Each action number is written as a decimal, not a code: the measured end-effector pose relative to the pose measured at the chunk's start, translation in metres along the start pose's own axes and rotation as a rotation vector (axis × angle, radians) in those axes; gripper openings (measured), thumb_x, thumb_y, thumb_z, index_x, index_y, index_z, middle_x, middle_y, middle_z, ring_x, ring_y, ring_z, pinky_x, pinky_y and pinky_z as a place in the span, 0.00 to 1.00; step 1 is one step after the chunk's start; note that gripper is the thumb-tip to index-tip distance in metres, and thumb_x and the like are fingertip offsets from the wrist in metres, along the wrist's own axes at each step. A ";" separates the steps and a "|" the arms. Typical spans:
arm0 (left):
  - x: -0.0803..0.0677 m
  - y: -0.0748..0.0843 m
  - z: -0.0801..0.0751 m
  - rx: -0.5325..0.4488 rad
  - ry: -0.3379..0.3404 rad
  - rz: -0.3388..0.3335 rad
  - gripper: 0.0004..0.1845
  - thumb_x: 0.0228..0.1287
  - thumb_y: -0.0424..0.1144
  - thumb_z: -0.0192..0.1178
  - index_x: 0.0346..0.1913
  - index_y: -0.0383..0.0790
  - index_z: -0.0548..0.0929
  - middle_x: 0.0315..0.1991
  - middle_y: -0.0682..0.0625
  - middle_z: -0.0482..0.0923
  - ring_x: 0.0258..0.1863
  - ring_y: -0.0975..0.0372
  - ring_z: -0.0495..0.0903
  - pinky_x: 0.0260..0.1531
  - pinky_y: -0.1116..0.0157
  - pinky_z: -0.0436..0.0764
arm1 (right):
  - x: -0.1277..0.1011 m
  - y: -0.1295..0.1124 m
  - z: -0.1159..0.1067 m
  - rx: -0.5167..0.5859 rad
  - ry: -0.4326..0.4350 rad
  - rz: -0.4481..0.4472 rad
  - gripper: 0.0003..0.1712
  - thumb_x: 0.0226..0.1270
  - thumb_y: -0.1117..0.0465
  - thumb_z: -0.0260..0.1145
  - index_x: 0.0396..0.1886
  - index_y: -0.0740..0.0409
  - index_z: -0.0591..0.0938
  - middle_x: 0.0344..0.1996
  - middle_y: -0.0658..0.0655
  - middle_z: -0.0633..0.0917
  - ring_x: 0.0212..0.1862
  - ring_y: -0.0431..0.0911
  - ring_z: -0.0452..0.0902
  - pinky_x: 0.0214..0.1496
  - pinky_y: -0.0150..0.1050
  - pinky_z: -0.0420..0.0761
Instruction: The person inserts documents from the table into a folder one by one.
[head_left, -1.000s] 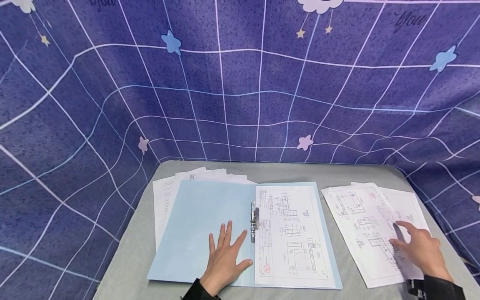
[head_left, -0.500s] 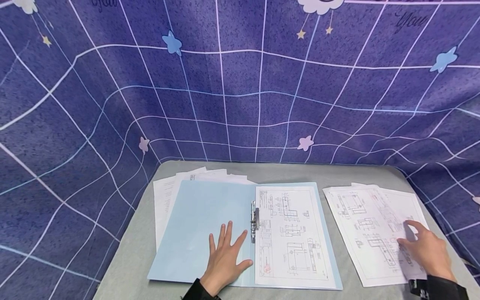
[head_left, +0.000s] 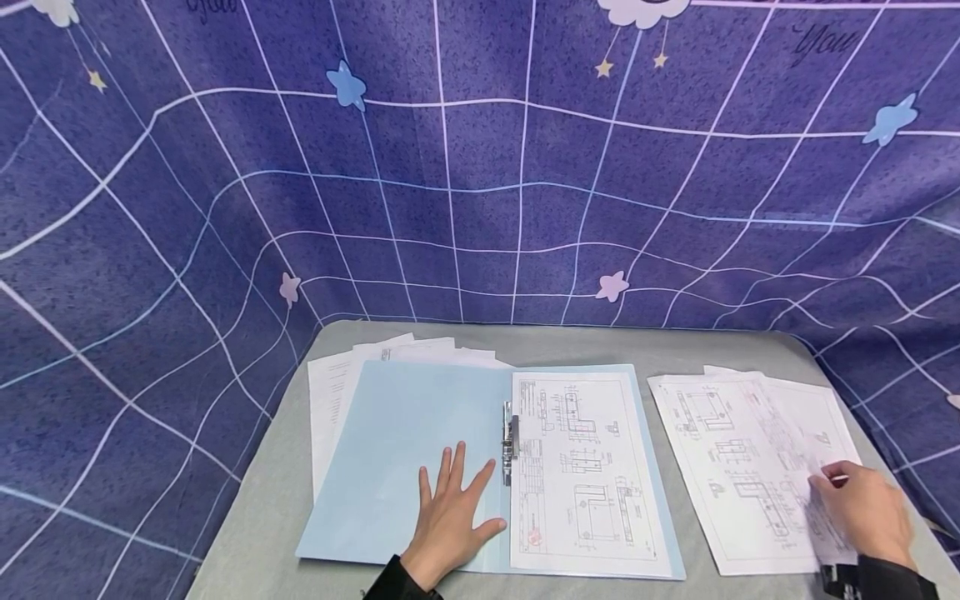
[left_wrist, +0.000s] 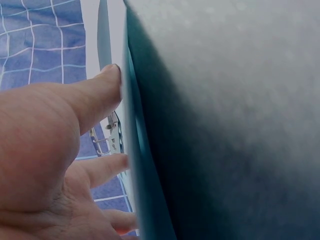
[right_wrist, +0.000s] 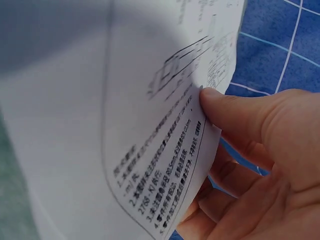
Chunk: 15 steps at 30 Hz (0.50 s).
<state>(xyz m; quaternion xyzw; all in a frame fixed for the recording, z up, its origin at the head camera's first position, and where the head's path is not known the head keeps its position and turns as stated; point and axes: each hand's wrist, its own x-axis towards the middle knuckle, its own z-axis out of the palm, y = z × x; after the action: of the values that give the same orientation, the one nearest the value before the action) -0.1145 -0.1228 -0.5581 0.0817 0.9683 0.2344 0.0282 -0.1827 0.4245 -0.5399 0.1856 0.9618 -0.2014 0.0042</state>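
An open light blue folder (head_left: 390,442) lies on the grey table (head_left: 570,342), with a metal clip (head_left: 510,442) at its spine and a drawing sheet (head_left: 581,467) on its right half. My left hand (head_left: 452,500) rests flat on the folder's left cover, fingers spread; in the left wrist view the left hand (left_wrist: 75,150) lies against the folder (left_wrist: 225,125) near the clip (left_wrist: 107,137). To the right sits a stack of drawing sheets (head_left: 735,467). My right hand (head_left: 862,508) pinches the top sheet (right_wrist: 150,125) at its near right edge, thumb (right_wrist: 235,110) on top and fingers beneath.
More white papers (head_left: 330,400) stick out from under the folder's left and far sides. A purple grid-patterned cloth (head_left: 480,183) hangs behind and around the table. The table's near edge is at the bottom of the head view.
My right hand has slid right and toward me over the stack and now pinches the top sheet's edge. The left hand has not moved.
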 end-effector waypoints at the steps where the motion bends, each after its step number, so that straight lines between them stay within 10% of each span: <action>1: 0.000 0.000 0.000 -0.002 -0.001 0.000 0.42 0.58 0.56 0.74 0.74 0.47 0.74 0.80 0.30 0.48 0.80 0.36 0.43 0.69 0.27 0.37 | 0.000 0.000 0.001 0.001 -0.005 0.003 0.16 0.66 0.60 0.67 0.44 0.70 0.81 0.42 0.75 0.84 0.42 0.73 0.77 0.31 0.55 0.71; 15: -0.001 0.001 -0.002 -0.008 -0.005 0.003 0.42 0.58 0.55 0.75 0.74 0.47 0.73 0.80 0.30 0.48 0.80 0.36 0.44 0.69 0.27 0.37 | 0.000 0.003 0.004 0.012 -0.027 0.032 0.17 0.67 0.59 0.67 0.45 0.70 0.80 0.44 0.76 0.82 0.42 0.72 0.77 0.33 0.57 0.72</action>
<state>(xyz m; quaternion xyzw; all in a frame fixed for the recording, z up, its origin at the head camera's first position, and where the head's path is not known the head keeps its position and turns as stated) -0.1139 -0.1232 -0.5562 0.0838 0.9672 0.2379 0.0305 -0.1820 0.4257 -0.5452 0.1981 0.9573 -0.2095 0.0192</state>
